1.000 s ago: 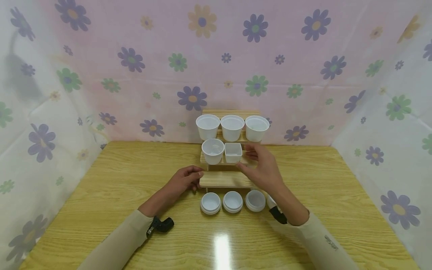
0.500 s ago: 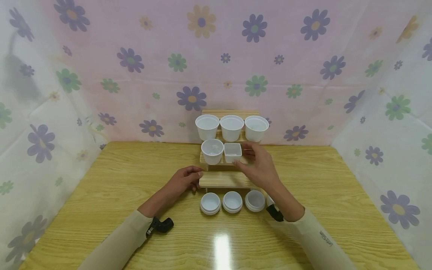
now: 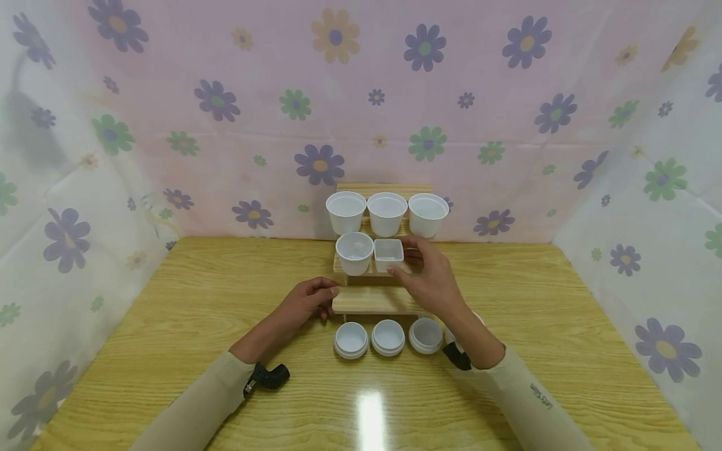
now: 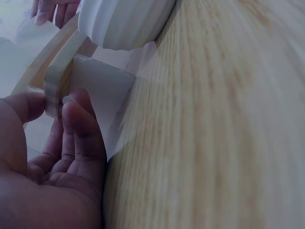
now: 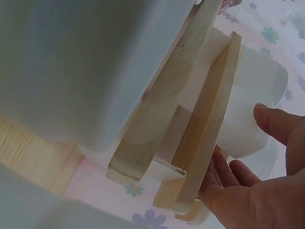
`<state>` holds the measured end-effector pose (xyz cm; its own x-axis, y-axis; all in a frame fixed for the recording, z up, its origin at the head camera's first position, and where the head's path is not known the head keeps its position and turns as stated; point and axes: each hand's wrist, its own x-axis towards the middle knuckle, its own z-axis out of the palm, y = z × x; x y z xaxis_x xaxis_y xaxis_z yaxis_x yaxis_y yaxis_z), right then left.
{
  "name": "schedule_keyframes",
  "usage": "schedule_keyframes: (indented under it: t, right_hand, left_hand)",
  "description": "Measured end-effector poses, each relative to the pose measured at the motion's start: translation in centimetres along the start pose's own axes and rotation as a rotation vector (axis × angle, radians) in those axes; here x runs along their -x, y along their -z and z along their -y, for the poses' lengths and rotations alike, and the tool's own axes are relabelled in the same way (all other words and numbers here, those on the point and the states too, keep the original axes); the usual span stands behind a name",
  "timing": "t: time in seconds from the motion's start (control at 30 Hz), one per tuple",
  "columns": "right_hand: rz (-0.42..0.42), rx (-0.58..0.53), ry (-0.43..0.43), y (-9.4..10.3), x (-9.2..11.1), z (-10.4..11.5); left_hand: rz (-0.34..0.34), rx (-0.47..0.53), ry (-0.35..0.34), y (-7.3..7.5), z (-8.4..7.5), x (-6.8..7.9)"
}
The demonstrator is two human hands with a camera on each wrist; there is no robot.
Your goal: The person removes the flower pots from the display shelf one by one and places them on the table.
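A small square white cup (image 3: 389,254) stands on the middle step of a wooden tiered rack (image 3: 378,300). My right hand (image 3: 434,279) holds this cup from its right side, thumb at the front and fingers behind. To its left on the same step is a round white cup (image 3: 355,254). My left hand (image 3: 307,300) pinches the left end of the lowest step. In the left wrist view, the thumb lies on one face of that wooden board (image 4: 55,90) and the fingers on the other.
Three round white cups (image 3: 386,213) line the top step. In front of the rack sits a row of low white jars (image 3: 388,337), the rightmost partly hidden by the right wrist. Flower-printed cloth (image 3: 254,188) surrounds the wood-grain table (image 3: 225,269).
My right hand has moved slightly left and its fingers have closed in on the square cup. The left hand stays at the rack's end.
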<state>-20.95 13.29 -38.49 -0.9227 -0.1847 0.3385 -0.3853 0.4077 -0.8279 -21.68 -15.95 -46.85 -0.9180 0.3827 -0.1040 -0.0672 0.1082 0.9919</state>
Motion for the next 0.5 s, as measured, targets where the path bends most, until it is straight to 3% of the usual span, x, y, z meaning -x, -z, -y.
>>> schedule_keyframes:
  t: [0.5]
  right_hand:
    - [0.000, 0.007, 0.008, -0.20, -0.12, -0.11]
  left_hand:
    - [-0.003, -0.023, 0.002, 0.10, 0.09, -0.13]
